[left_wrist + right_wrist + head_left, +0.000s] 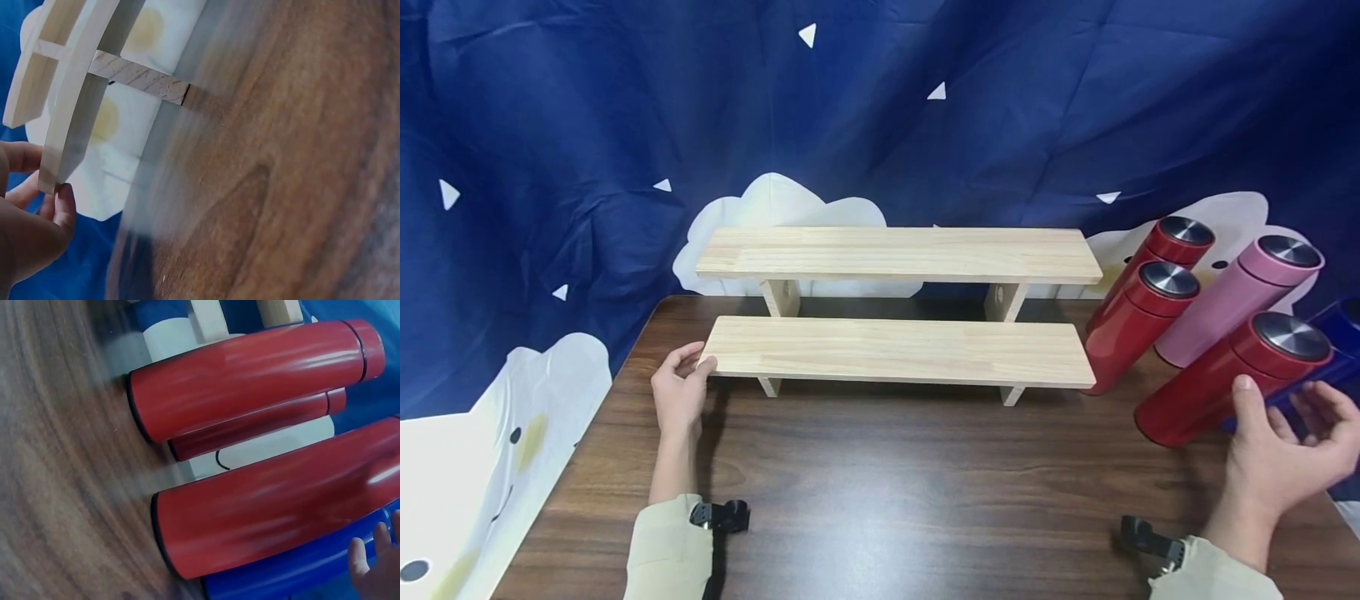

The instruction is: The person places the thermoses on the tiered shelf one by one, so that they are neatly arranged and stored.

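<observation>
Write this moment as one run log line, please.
left hand: pinches left end of lower board | right hand: open near front red flask and blue flask, contact unclear | pink flask: standing

High head view, wrist close-ups, shared shelf (895, 346)

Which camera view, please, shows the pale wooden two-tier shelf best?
The head view: it shows the pale wooden two-tier shelf with both tiers along their full length. The left wrist view shows only part, including the end the left hand holds; the right wrist view, just small portions near its top edge.
</observation>
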Available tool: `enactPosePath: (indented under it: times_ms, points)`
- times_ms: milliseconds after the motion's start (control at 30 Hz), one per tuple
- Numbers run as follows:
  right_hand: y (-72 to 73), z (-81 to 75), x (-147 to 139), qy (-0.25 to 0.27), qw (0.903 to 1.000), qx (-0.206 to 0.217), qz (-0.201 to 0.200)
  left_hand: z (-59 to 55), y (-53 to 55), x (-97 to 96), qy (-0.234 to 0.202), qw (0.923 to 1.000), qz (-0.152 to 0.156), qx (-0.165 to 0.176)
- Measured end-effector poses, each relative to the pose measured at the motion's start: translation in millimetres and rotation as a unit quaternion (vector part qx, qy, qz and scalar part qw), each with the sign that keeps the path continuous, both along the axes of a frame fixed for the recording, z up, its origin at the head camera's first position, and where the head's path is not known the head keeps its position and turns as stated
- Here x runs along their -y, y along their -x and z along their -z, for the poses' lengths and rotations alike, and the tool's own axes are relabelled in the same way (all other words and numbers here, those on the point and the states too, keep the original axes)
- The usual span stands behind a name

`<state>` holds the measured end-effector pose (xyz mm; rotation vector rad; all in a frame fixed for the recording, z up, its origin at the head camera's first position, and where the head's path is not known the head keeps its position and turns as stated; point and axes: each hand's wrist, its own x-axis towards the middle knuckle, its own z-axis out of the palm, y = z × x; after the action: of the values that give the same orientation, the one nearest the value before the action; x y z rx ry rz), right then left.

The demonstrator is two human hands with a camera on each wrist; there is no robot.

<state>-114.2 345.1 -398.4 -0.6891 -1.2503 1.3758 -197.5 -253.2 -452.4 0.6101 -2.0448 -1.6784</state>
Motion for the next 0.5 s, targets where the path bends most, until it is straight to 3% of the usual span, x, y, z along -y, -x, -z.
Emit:
enactPosePath:
  times_ms: [300,500]
  points:
    - [2.1,17.4,-7.1,-0.039,0.9983,0.028,-0.033,-2.6,1.5,4.0,-0.056,0.9984,-0.006,-0.005]
    - [5.3,24.9,-10.9,0.021,0.9957,-0.039,-0.081,-3.0,2.1,4.5,-0.070,0.9975,0.000,-0.009]
